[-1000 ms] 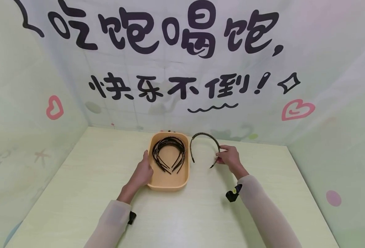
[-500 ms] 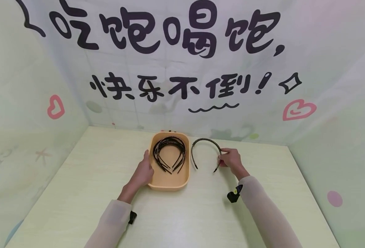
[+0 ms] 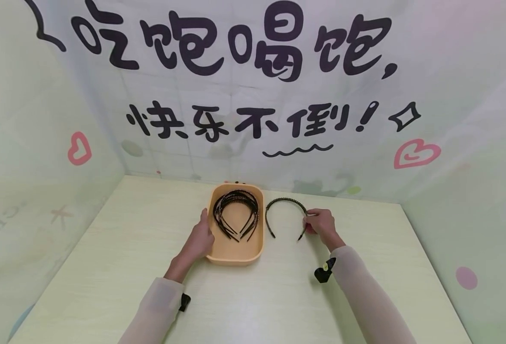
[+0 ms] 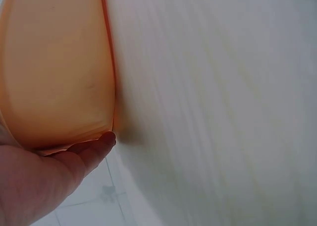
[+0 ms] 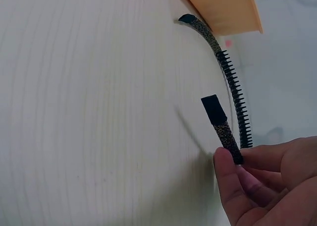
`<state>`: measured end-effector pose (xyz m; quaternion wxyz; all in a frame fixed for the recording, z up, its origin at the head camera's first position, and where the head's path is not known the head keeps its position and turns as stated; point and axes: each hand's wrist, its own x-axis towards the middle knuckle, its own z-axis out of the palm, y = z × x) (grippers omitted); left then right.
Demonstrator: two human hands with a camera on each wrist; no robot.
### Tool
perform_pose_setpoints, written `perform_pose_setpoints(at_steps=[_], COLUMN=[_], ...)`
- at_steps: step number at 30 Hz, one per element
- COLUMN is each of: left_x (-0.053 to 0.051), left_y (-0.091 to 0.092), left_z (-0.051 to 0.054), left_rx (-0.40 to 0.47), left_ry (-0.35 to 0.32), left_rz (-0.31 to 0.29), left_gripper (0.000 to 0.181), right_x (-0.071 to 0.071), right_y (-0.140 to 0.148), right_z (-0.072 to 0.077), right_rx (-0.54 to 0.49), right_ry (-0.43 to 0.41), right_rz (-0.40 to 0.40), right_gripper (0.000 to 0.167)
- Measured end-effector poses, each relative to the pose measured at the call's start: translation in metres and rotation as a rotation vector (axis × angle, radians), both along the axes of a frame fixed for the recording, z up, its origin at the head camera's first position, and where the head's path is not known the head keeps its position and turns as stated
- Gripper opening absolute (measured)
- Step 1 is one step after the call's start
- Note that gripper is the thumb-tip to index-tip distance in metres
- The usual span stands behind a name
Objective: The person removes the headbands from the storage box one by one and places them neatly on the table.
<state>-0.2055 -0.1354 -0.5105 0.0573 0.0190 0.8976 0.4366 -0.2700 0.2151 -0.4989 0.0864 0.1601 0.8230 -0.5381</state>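
Note:
On the left of the peach plastic box [image 3: 236, 251] my left hand [image 3: 199, 237] grips its side wall. The left wrist view shows the fingers [image 4: 94, 151] against the box's outer wall. Several dark headbands [image 3: 237, 195] lie nested inside the box, toward its far end. To the right of the box, my right hand [image 3: 321, 225] pinches one arm of a dark, toothed headband [image 3: 286, 199] between thumb and fingers. In the right wrist view that headband has black tips, speckled arms and comb-like teeth; the held tip is raised off the table.
The box and headband are near the back of a pale wood-grain table [image 3: 244, 306]. A printed fabric backdrop [image 3: 236, 157] with black characters rises right behind them, and similar panels stand at both sides.
My right hand has brought the headband down and slightly toward me, beside the box. The left hand keeps its grip on the box, and the headbands inside look unchanged.

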Motion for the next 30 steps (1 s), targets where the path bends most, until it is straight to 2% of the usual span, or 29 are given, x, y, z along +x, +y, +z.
perform_pose_setpoints(at_steps=[10,20,26,30], left_x=[-0.001,0.0,0.0,0.0], left_y=[0.0,0.0,0.0,0.0], left_z=[0.001,0.002,0.002,0.001], left_rx=[-0.007,-0.015,-0.008,-0.004], left_ry=[-0.008,-0.012,-0.016,-0.01], left_rz=[-0.004,0.002,0.003,0.001], left_gripper=[0.074,0.074,0.076,0.076], right_x=[-0.001,-0.001,0.001,0.002], right_y=[0.003,0.004,-0.003,-0.016], right_z=[0.0,0.003,0.007,0.012], right_rx=[-0.024,-0.002,0.035,0.054], right_ry=[-0.003,-0.013,0.041,0.086], right_rz=[-0.003,-0.022,-0.04,-0.023], right_gripper=[0.034,0.03,0.03,0.031])
